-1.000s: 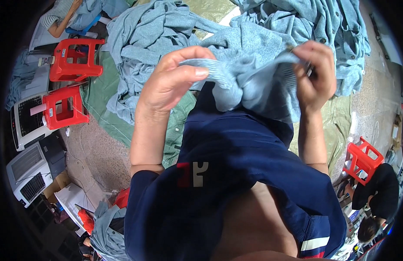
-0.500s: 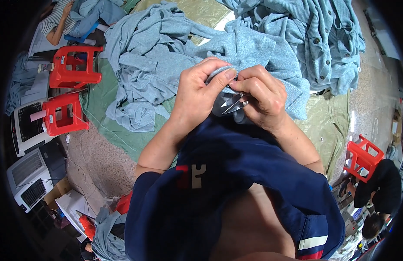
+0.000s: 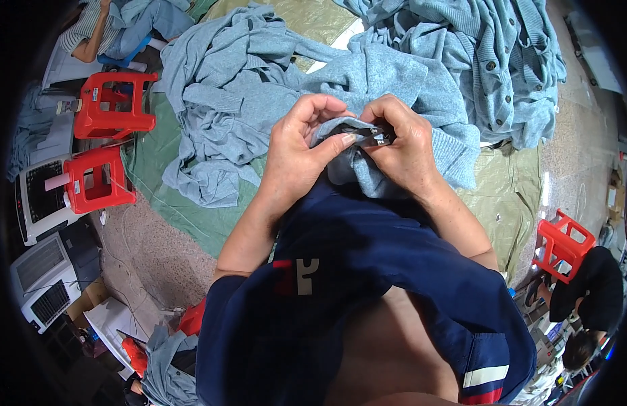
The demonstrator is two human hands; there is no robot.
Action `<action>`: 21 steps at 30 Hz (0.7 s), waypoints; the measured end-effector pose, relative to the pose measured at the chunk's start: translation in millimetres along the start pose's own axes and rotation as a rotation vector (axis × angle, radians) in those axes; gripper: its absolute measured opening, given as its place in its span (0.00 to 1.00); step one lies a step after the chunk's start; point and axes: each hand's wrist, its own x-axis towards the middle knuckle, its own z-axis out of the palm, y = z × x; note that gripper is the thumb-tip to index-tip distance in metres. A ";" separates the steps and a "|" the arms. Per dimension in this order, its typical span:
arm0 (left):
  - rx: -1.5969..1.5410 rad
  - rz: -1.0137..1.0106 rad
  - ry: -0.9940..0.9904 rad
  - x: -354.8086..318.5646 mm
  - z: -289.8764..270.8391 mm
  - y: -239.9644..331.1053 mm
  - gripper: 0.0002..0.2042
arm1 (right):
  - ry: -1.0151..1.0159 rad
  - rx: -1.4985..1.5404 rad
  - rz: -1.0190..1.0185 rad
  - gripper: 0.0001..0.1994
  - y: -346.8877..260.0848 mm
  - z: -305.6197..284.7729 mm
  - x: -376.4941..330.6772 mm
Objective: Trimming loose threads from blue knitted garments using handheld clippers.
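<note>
A light blue knit cardigan (image 3: 369, 174) is bunched between my hands, joined to the knitwear on the ground sheet. My left hand (image 3: 296, 145) pinches a folded edge of it between thumb and fingers, the thumb lying on top. Small metal thread snips (image 3: 379, 137) sit in the closed fingers of my right hand (image 3: 408, 149). Their blades reach toward the fabric edge beside my left thumb. I cannot tell whether the blades touch the cloth, and most of the snips' handle is hidden by my fingers.
Buttoned cardigans (image 3: 496, 74) are heaped at the far right, and more knitwear (image 3: 215, 101) lies at far left on a green sheet (image 3: 171, 159). Red stools (image 3: 114, 111) stand at left, another red stool (image 3: 564, 247) at right. Two people sit nearby, at upper left and lower right.
The snips have turned from pointing down-left, clear of the cloth, to lying along its edge. The held fabric has been lifted and folded over, and my left fingers have loosened a little.
</note>
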 end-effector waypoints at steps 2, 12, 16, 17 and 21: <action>0.003 -0.013 0.019 0.8 -0.8 0.0 0.13 | 0.034 -0.003 -0.094 0.11 3.5 2.2 -1.2; 0.520 0.521 -0.074 14.0 -5.6 3.3 0.10 | 0.140 0.035 -0.234 0.13 9.6 -6.6 1.1; 0.829 0.863 -0.010 9.9 -11.0 -15.0 0.13 | 0.167 0.045 -0.287 0.09 14.7 8.9 -7.2; 0.895 0.950 0.017 9.2 -12.7 -22.1 0.11 | 0.131 0.093 -0.319 0.09 22.7 18.2 -7.6; 0.825 1.029 0.096 13.8 -10.1 -31.6 0.11 | -0.163 0.068 0.034 0.14 7.0 -0.3 3.6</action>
